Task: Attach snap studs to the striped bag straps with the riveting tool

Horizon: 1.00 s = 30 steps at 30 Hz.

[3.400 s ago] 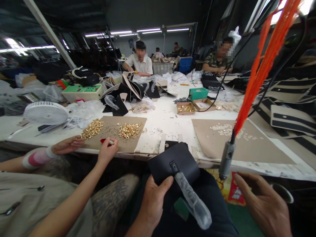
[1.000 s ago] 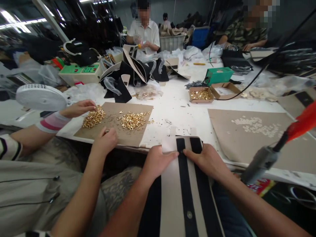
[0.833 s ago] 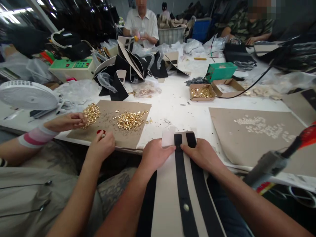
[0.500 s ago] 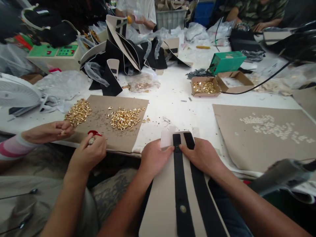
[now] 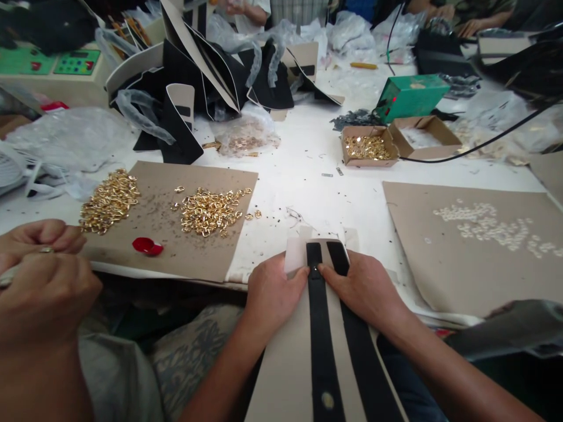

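A long beige panel [image 5: 285, 375] with a rounded top end and two black strips extends from my lap to the table edge. My left hand [image 5: 273, 293] grips its left side near the top, and my right hand [image 5: 368, 287] grips the right side. Both thumbs press toward each other at a small dark tab with a shiny dot [image 5: 315, 269] on the left black strip [image 5: 319, 328]. The right black strip [image 5: 358, 334] passes beside my right hand. Lower on the left strip sits a blurred round metal piece [image 5: 328, 400]. My other fingers are hidden behind the panel.
At left, a co-worker's hands [image 5: 48, 269] are close together beside cardboard [image 5: 211, 258] bearing gold link piles [image 5: 206, 211] and a red object [image 5: 148, 246]. Right-hand cardboard [image 5: 422, 252] carries small pale pieces. A box of gold parts [image 5: 369, 146] stands behind.
The view has shifted slightly, so the table things sit further left. The co-worker's hands have moved left, uncovering the red object. My hands keep their grip on the panel.
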Motion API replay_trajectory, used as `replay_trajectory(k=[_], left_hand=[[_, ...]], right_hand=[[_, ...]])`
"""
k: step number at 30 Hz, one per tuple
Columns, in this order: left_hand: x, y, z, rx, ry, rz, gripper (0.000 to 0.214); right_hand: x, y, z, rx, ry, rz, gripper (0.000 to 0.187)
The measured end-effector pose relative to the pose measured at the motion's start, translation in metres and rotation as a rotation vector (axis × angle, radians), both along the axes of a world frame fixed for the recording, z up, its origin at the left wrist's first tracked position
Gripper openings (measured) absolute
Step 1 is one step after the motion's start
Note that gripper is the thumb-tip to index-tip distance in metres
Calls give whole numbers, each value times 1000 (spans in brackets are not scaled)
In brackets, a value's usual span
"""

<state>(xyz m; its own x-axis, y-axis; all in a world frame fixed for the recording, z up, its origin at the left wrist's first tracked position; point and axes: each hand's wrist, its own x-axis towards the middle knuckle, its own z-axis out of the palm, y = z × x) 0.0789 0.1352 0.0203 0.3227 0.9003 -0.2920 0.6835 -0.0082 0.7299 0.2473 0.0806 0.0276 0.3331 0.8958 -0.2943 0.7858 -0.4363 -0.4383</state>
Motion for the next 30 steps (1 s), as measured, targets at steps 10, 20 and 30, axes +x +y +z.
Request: replay_trajectory(k=[10, 20, 30], left_hand=[[-4, 1, -5, -79, -59, 28, 20], [-10, -12, 0, -111, -114, 58, 19], [-24, -57, 2, -176, -110, 92, 15]], right_hand=[[1, -1, 0, 34, 177, -87, 25], [1, -9, 2, 14, 263, -84, 23], [-12, -61, -9, 63, 323, -19, 34]])
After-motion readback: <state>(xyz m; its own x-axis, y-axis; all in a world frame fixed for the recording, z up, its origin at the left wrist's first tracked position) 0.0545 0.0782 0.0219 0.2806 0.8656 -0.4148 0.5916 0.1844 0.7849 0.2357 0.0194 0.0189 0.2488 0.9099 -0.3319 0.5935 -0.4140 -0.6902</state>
